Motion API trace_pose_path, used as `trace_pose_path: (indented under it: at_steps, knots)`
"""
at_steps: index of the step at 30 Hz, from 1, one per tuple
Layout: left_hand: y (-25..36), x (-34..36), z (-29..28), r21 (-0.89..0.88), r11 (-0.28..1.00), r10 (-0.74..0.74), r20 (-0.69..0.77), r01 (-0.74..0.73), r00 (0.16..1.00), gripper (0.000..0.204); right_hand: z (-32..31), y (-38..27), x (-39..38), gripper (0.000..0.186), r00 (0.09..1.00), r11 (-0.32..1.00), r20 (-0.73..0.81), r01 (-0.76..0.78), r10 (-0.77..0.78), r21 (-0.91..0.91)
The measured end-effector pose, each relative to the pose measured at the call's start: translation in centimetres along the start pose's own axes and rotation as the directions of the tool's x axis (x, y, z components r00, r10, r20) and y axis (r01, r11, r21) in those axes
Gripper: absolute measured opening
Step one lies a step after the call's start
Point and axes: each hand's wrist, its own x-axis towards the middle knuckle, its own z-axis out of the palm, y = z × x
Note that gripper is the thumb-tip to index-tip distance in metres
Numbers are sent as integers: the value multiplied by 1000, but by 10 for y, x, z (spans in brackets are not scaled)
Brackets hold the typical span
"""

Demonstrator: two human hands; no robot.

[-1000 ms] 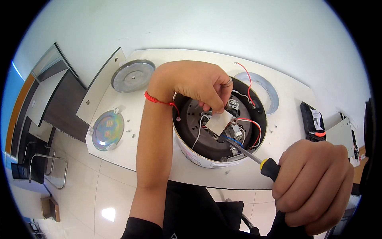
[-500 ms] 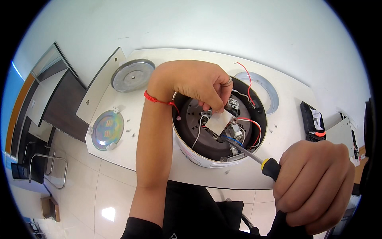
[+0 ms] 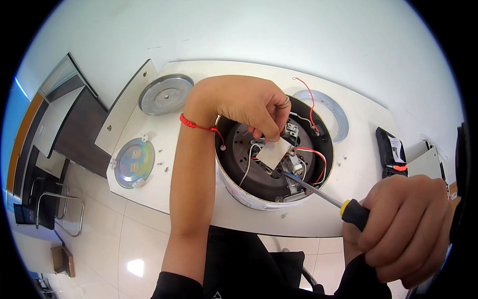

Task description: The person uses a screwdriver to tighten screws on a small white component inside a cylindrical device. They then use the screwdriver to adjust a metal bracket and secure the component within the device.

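A dark round appliance housing holds wires and metal fittings. My left hand, wrist bent and wearing a red cord bracelet, reaches into it and pinches a pale square plate near the middle. My right hand grips a screwdriver with a black and yellow handle; its shaft reaches into the housing, the tip just below the plate among the wires. A red wire with a ring end sticks up over the rim.
On the white table lie a metal lid, an iridescent disc with white clips, a metal ring, a black tool case and several screws. A chrome-framed chair stands at left.
My right hand and the screwdriver handle have shifted to the right, most of it in the last half second. My left hand and the plate look unchanged.
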Motion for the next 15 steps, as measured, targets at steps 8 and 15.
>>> trace_pose_path:
  at_steps: [8,15]
  knots:
    - [3,1,0,13,1000,23,-1,-23,1000,18,-37,-47,-52,29,963,978,-188,204,-191,48]
    - [2,0,0,22,999,-27,6,27,1000,22,-38,-24,-14,29,796,984,-595,5,-111,-177]
